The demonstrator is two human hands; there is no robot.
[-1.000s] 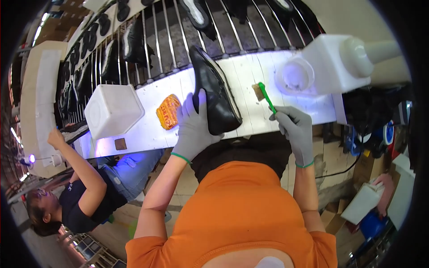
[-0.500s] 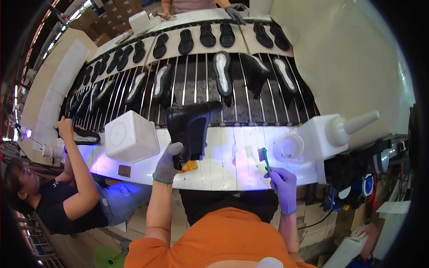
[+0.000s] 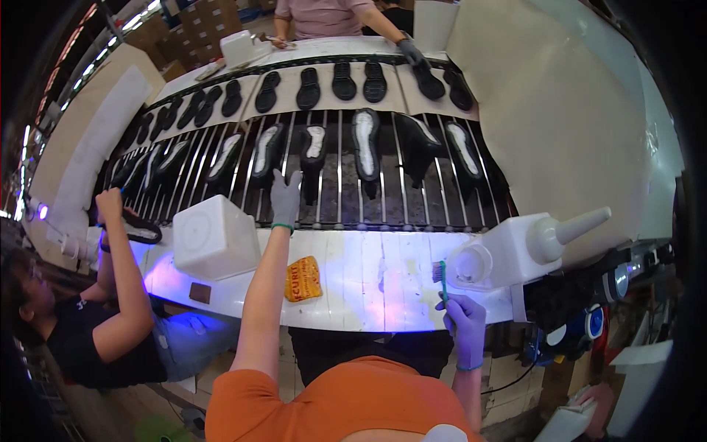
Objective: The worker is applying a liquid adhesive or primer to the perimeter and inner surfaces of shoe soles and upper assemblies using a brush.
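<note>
My left hand [image 3: 285,199], in a grey glove, reaches out over the barred conveyor [image 3: 339,199] with its fingers spread and nothing in it. Its fingertips lie just left of a black shoe upper with a white insole [image 3: 314,151] that rests on the bars. My right hand [image 3: 464,324], in a pale purple glove, stays near the front edge of the white bench [image 3: 368,280] and grips a green-handled brush [image 3: 442,276] with its bristles up.
A white square tub [image 3: 213,236] and an orange packet [image 3: 303,278] sit on the bench at the left, a white nozzle bottle [image 3: 530,239] at the right. A person at the left [image 3: 110,317] holds a shoe. Another person [image 3: 331,15] handles black soles beyond.
My left hand carried the black shoe from the bench out to the conveyor bars and let it go. My right hand with the brush drew back toward the bench's front edge.
</note>
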